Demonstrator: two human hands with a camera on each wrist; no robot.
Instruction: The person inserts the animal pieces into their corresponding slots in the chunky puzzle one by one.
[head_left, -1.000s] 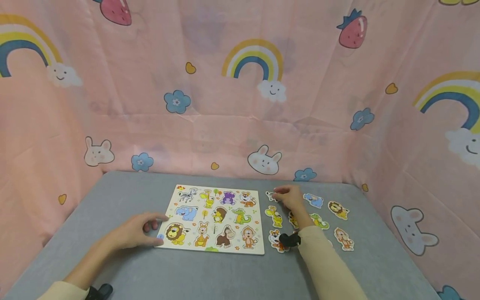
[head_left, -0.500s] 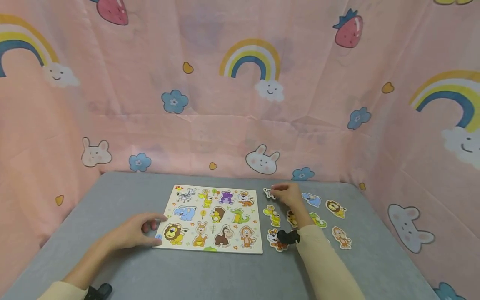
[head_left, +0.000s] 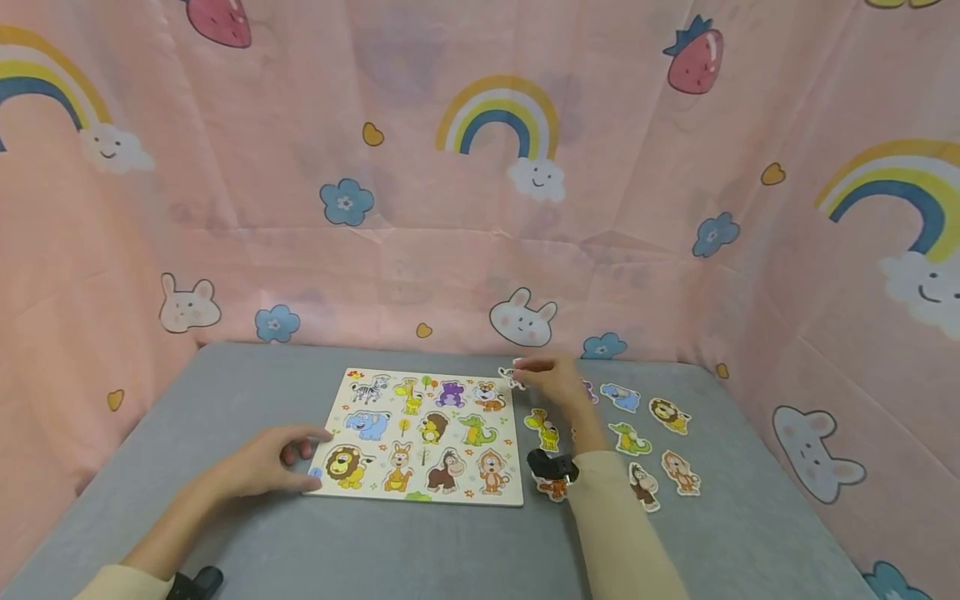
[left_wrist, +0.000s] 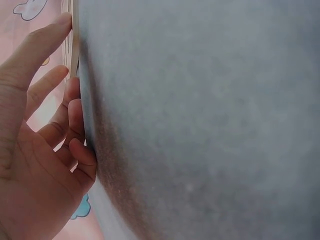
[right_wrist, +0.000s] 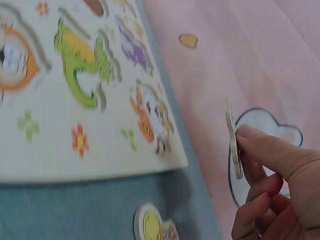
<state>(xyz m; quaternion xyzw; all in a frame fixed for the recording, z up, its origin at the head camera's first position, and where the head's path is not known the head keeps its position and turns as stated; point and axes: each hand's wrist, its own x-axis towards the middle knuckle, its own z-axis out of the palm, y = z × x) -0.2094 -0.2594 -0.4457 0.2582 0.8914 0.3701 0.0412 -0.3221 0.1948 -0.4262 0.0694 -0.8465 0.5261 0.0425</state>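
Right wrist view shows a thin piece (right_wrist: 233, 145) edge-on, pinched between the thumb and fingers of the right hand (head_left: 555, 382); from the head it looks black and white, probably a zebra, held up by the far right corner of the board (right_wrist: 105, 161). The step in hand seems to be bringing this piece to its place; the next move likely calls for crossing to the zebra slot (head_left: 370, 389) at the far left, then laying the piece flat and matching outlines. The board's slots show printed animals, and those near the right wrist camera look sunken and unfilled. The left hand (head_left: 258, 462) grips nothing, its fingers resting at the board's left edge, as if steadying it. Right of the board, on the grey desk (head_left: 375, 550), lie a giraffe (head_left: 542, 430), tiger (head_left: 552, 488), elephant (head_left: 620, 397), crocodile (head_left: 629, 439), lion (head_left: 669, 416), horse (head_left: 643, 487) and monkey (head_left: 681, 473); others are partly hidden by the right arm. Behind hangs a pink curtain (head_left: 450, 267).
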